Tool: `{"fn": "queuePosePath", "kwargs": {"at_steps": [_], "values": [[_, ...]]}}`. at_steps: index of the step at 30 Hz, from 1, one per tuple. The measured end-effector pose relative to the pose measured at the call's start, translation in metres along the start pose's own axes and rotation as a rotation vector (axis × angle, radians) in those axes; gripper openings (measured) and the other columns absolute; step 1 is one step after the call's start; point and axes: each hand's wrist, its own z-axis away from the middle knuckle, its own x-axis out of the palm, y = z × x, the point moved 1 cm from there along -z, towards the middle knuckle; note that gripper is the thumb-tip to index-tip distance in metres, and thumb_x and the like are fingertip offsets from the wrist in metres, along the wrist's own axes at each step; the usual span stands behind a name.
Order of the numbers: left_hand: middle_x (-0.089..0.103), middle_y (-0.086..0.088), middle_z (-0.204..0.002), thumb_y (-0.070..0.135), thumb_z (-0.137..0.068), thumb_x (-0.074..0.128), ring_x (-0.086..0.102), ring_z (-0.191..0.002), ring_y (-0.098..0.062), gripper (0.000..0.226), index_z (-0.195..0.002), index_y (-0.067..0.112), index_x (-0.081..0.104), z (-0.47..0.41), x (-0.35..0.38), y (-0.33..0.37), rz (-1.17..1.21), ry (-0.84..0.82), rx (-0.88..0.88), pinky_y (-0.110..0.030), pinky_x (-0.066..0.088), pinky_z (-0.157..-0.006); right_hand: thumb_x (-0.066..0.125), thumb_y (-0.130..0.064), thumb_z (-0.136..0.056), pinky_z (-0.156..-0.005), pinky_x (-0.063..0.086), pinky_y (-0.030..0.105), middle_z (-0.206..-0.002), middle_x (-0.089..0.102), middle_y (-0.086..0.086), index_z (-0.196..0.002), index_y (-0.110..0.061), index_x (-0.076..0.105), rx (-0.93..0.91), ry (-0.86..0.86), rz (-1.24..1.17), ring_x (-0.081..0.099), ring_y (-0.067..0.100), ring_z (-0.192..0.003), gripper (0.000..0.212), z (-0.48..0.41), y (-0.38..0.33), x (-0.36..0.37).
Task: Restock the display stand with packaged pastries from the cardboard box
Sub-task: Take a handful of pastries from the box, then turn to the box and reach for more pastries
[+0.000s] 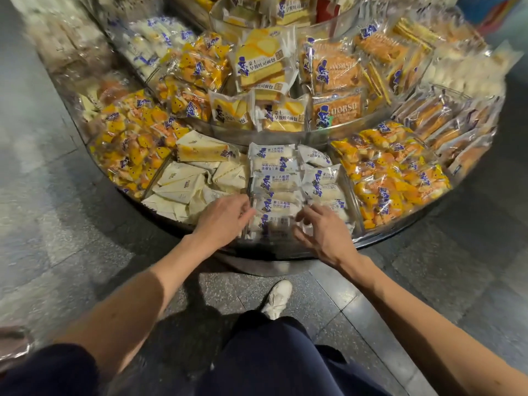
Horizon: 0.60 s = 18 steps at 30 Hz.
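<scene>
Both hands at the front compartment of the lower tier.
Left hand (224,220) has its fingers curled at the left edge of the nearest white packet (271,225); motion blur makes it impossible to tell whether it grips. Right hand (321,234) is released, fingers spread and loosely bent at the packet's right edge. The packet lies at the front of a row of white packaged pastries (275,181), inside the round display stand (274,252), just behind its clear front wall. Adjacent compartments: triangular cream packets (183,184) to the left, yellow-orange packets (394,178) to the right. Upper tier, behind: sliced-cake packets (263,67) and brown HORSH packets (337,110).
</scene>
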Motion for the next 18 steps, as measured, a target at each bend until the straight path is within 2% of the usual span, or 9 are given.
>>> {"fn": "queuePosePath", "kwargs": {"at_steps": [3,5,7,9,11,14,16,18], "values": [[0.06,0.003,-0.073,0.04,-0.099,0.054,0.06,-0.075,-0.018,0.034,-0.08,0.013,0.058,0.032,-0.04,0.009,0.015,0.019,-0.07,-0.034,0.049,-0.07,0.065,-0.034,-0.093,-0.058,0.039,0.03,-0.079,0.058,0.004,-0.083,-0.013,0.057,-0.069,-0.017,-0.115,0.052,0.02,-0.066,0.024,0.02,-0.035,-0.015],[0.056,0.003,-0.069,0.042,-0.099,0.053,0.057,-0.07,-0.02,0.036,-0.075,0.014,0.054,0.063,-0.066,0.009,-0.024,0.035,-0.088,-0.035,0.047,-0.067,0.055,-0.045,-0.092,-0.057,0.035,0.031,-0.075,0.051,-0.002,-0.08,-0.02,0.047,-0.12,-0.073,-0.171,0.047,0.019,-0.063,0.029,0.033,-0.066,-0.021],[0.052,0.003,-0.063,0.044,-0.098,0.053,0.052,-0.063,-0.019,0.039,-0.069,0.018,0.049,0.103,-0.091,0.005,-0.069,0.063,-0.084,-0.034,0.043,-0.06,0.047,-0.054,-0.089,-0.058,0.038,0.034,-0.076,0.046,-0.008,-0.081,-0.025,0.042,-0.195,-0.145,-0.219,0.048,0.021,-0.066,0.03,0.046,-0.096,-0.019],[0.047,0.005,-0.058,0.047,-0.096,0.052,0.049,-0.059,-0.017,0.04,-0.065,0.022,0.043,0.151,-0.109,-0.005,-0.122,0.079,-0.111,-0.034,0.042,-0.058,0.048,-0.055,-0.088,-0.062,0.047,0.038,-0.084,0.053,-0.004,-0.091,-0.022,0.051,-0.284,-0.241,-0.215,0.056,0.025,-0.075,0.033,0.059,-0.128,-0.01],[0.043,0.01,-0.059,0.047,-0.093,0.05,0.044,-0.058,-0.014,0.036,-0.065,0.027,0.039,0.204,-0.122,-0.018,-0.148,0.083,-0.134,-0.033,0.042,-0.057,0.05,-0.054,-0.087,-0.063,0.05,0.038,-0.093,0.056,0.0,-0.102,-0.018,0.056,-0.378,-0.314,-0.181,0.06,0.027,-0.082,0.039,0.07,-0.163,0.005],[0.035,0.015,-0.061,0.034,-0.086,0.067,0.04,-0.054,-0.01,0.036,-0.074,0.033,0.034,0.293,-0.129,-0.038,-0.247,0.139,-0.157,-0.025,0.032,-0.048,0.044,-0.054,-0.085,-0.057,0.048,0.033,-0.091,0.057,-0.001,-0.098,-0.017,0.058,-0.551,-0.428,-0.117,0.063,0.025,-0.08,0.042,0.087,-0.22,0.031],[0.03,0.014,-0.059,0.04,-0.089,0.058,0.039,-0.051,-0.011,0.034,-0.077,0.036,0.026,0.356,-0.122,-0.053,-0.237,0.157,-0.26,-0.028,0.038,-0.047,0.038,-0.058,-0.083,-0.061,0.049,0.034,-0.092,0.059,0.001,-0.097,-0.015,0.058,-0.649,-0.52,-0.112,0.064,0.026,-0.084,0.049,0.099,-0.26,0.051],[0.036,0.011,-0.058,0.053,-0.09,0.041,0.04,-0.053,-0.008,0.029,-0.073,0.031,0.031,0.415,-0.111,-0.067,-0.159,0.175,-0.426,-0.032,0.041,-0.05,0.029,-0.064,-0.079,-0.074,0.05,0.04,-0.103,0.06,0.004,-0.105,-0.013,0.058,-0.732,-0.608,-0.099,0.062,0.03,-0.096,0.064,0.111,-0.303,0.071]]}}
